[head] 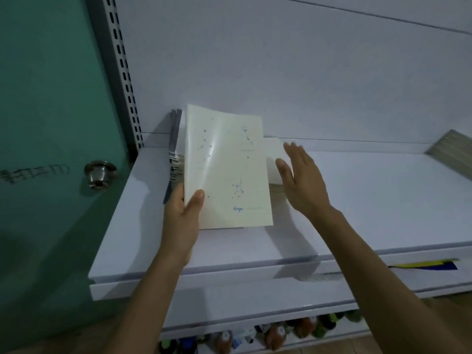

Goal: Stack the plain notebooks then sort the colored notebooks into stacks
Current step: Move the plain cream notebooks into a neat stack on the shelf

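Observation:
My left hand (185, 213) grips the lower left corner of a pale cream notebook (227, 169) printed with small blue constellation drawings, holding it tilted up above the white shelf (357, 200). Behind it, several darker notebooks (175, 146) stand on edge at the shelf's left end. A stack of plain pale notebooks (274, 162) lies flat just right of the held one, partly hidden by it. My right hand (301, 180) hovers open beside that stack with fingers straight, holding nothing.
A teal door (51, 98) with a metal knob (99, 173) stands at the left, next to a slotted shelf upright (125, 72). Another striped stack (452, 152) sits at the far right. Bottles (275, 333) line a lower shelf.

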`<state>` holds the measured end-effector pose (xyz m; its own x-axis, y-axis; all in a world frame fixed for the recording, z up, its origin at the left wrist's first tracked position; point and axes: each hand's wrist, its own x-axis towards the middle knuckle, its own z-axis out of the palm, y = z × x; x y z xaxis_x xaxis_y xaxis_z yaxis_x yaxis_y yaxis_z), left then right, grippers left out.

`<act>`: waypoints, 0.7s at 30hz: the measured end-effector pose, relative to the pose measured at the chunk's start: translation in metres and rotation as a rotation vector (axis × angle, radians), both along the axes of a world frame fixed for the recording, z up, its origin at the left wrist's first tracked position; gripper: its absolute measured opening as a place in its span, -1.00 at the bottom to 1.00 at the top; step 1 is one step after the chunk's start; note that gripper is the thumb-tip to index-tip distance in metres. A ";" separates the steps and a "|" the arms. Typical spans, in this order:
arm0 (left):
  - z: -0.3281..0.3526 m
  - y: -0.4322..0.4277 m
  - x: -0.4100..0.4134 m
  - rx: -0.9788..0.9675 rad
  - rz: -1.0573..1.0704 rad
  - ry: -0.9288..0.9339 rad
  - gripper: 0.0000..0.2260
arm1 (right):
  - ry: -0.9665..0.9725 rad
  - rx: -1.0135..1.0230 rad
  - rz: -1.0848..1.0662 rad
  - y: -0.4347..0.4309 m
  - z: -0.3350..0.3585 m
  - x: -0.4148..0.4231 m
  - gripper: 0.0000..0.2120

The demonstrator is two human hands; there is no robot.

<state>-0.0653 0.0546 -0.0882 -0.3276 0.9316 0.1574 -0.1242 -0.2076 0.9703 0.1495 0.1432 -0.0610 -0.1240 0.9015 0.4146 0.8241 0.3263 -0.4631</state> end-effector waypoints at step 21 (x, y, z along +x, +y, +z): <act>-0.002 0.003 0.003 -0.016 -0.026 -0.079 -0.76 | 0.518 0.281 0.114 -0.067 0.000 -0.044 -0.65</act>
<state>-0.0624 0.0573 -0.0900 -0.3140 0.9421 0.1172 -0.2055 -0.1880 0.9604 0.1059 0.0767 -0.0607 0.0684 0.7416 0.6673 0.4669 0.5673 -0.6784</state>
